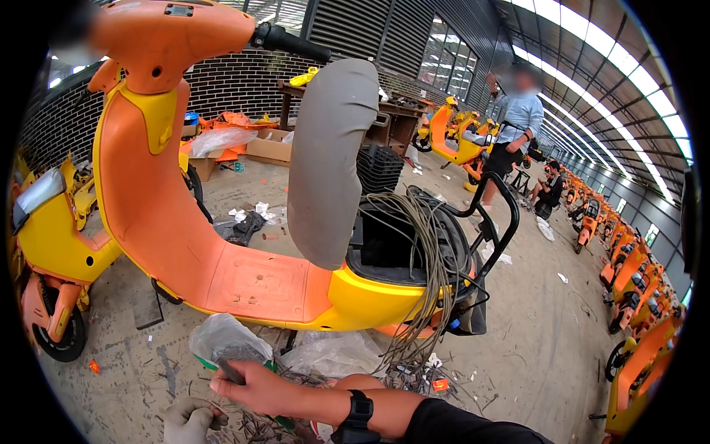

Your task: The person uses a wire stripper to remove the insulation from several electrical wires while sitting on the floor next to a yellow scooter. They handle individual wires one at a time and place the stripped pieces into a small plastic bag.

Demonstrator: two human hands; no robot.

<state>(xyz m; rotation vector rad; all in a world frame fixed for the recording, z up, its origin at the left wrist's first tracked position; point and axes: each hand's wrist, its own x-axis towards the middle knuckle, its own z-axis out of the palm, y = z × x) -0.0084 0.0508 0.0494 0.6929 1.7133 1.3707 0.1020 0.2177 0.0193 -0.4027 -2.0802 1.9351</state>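
At the bottom left, my gloved left hand (189,420) pinches something thin, too small to name. My bare right hand (252,388) is closed around a dark grey handle (231,372) just above and beside it; the tool's working end is hard to make out. Beyond my hands lies a clear plastic bag (228,338) with many small pieces inside. An orange and yellow electric scooter (260,277) stands across the view, its grey seat (333,161) tipped up. A bundle of thin grey-brown cables (432,255) hangs out over the open seat compartment's edge (388,277).
Cut cable scraps (410,380) and another plastic bag (333,352) litter the concrete floor. Another scooter (66,238) stands left, a row of scooters (627,266) right. A person (518,119) stands beyond the rear rack (502,222); another person (549,188) sits farther back.
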